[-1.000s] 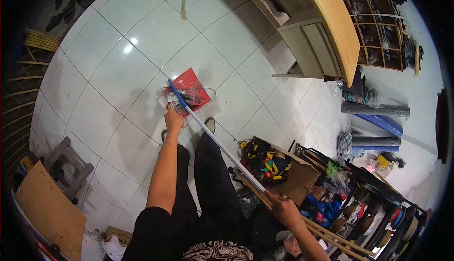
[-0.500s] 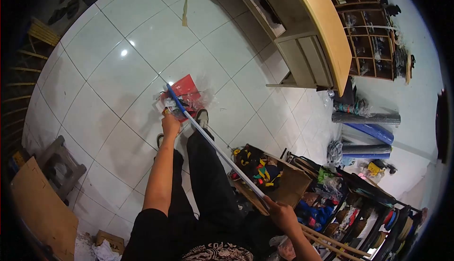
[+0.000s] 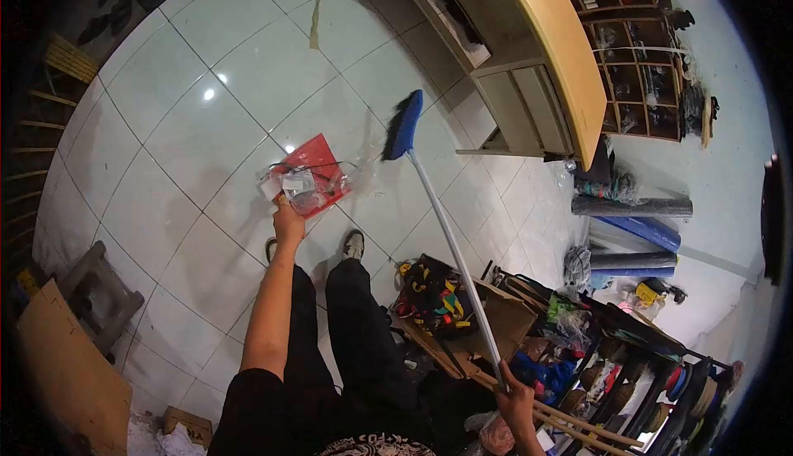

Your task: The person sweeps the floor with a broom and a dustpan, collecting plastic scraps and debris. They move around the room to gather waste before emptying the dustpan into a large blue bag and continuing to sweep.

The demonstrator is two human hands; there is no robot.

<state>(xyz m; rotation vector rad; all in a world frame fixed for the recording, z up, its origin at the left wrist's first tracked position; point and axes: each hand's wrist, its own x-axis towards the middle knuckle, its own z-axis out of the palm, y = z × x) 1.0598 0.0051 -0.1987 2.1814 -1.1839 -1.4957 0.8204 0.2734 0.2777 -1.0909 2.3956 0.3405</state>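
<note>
My left hand [image 3: 287,223] is closed around the near edge of a red dustpan [image 3: 314,157]. Clear plastic scraps [image 3: 301,187] and dark strips lie heaped on the pan. In my right hand [image 3: 514,398] is the pale handle of a broom [image 3: 450,229], gripped near its end. The broom's blue head [image 3: 406,124], with dark bristles, is over the floor tiles to the right of the dustpan and apart from it.
A cardboard box [image 3: 516,317] of black, yellow and red straps stands right of my legs. Beyond it is a crowded rack [image 3: 636,365]. A wooden-topped desk [image 3: 570,51] stands ahead right. A grey stool [image 3: 103,295] and cardboard sheet [image 3: 74,373] are at left.
The broom head has swung right, off the dustpan and away from it. My right hand has shifted slightly right and down, while my left hand stays at the dustpan.
</note>
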